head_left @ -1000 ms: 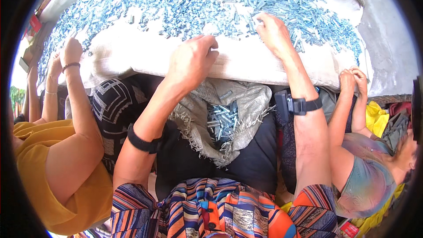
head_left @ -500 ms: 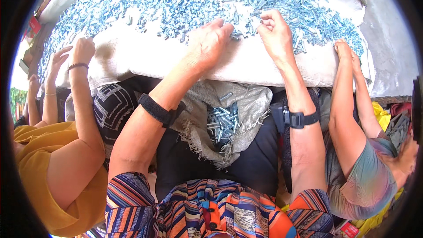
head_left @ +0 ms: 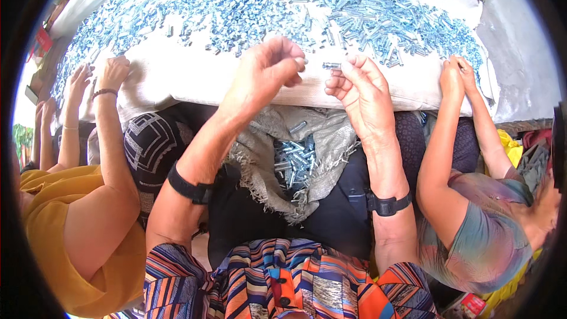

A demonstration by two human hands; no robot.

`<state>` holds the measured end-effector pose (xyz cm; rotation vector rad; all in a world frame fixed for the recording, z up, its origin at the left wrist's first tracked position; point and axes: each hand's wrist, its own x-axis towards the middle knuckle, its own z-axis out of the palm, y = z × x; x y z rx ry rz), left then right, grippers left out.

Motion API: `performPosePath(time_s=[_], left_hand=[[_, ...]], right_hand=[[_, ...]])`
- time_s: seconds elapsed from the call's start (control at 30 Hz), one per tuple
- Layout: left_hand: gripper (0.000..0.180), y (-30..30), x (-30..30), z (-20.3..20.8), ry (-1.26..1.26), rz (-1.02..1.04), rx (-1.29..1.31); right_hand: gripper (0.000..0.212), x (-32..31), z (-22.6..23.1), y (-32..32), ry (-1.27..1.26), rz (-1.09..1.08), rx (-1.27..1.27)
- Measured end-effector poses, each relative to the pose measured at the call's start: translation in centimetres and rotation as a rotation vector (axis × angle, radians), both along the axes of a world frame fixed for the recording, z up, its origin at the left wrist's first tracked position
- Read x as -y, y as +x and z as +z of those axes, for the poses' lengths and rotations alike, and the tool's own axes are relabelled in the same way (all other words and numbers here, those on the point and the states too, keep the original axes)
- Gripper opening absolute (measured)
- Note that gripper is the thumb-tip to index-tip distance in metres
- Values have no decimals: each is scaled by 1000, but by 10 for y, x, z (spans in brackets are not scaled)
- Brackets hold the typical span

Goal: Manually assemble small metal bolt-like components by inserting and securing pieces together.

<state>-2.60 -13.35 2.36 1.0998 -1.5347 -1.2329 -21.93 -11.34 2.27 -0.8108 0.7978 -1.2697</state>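
Sorting looks underway: nearest, a lap cloth [head_left: 331, 142] holds picked metal pieces [head_left: 293, 162]. Above it the left hand [head_left: 269, 74] pinches shut on one piece; the right hand [head_left: 357, 82] clamps a small piece [head_left: 332, 65]. Toward twelve o'clock, the worktop [head_left: 195, 77] carries the heap [head_left: 307, 6]. Next probably calls for dropping both lapward.

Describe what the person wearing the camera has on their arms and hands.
Both forearms are bare. The left wrist carries a broad black band; the right wrist a black watch-like strap. Short sleeves show striped orange, blue and black fabric. The left hand and right hand wear no gloves.
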Motion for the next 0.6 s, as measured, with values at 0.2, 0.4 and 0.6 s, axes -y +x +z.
performPosePath(time_s=[0.2,0.4,0.6], left_hand=[[9,3,-35,1,236,-84,-503],[14,10,-41,-4,264,-132,-568],[10,13,-45,-11,403,-150,-694]], right_hand=[[5,-17,-5,16,-64,73,-34],[4,-27,-6,19,-58,120,3],[4,-36,-13,25,-109,115,97]])
